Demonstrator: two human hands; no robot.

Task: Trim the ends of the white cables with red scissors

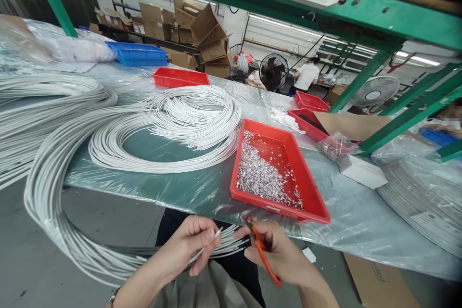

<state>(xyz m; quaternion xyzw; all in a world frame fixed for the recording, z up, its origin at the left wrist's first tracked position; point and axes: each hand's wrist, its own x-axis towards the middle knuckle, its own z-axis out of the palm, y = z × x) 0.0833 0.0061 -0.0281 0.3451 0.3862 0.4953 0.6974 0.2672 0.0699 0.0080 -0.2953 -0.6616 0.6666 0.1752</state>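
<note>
My left hand [197,243] pinches the end of one white cable [218,232] between thumb and fingers. In my right hand [276,250] is a pair of orange-handled pliers [262,252], its jaws pointing up and away from me. A gap separates the pliers from the cable end. Across my lap lies a bundle of loose cable ends [231,243], part of the long white bundle [46,178] hanging off the table at the left. Just beyond my hands stands a red tray [306,187] with a heap of small silvery metal pieces [258,173].
Coiled white cables [202,110] cover the table's left half. A smaller red tray [180,77] and a blue tray [139,54] sit behind them. Green posts [375,82] rise at the right, near a white box [363,172]. A person [306,75] is in the background.
</note>
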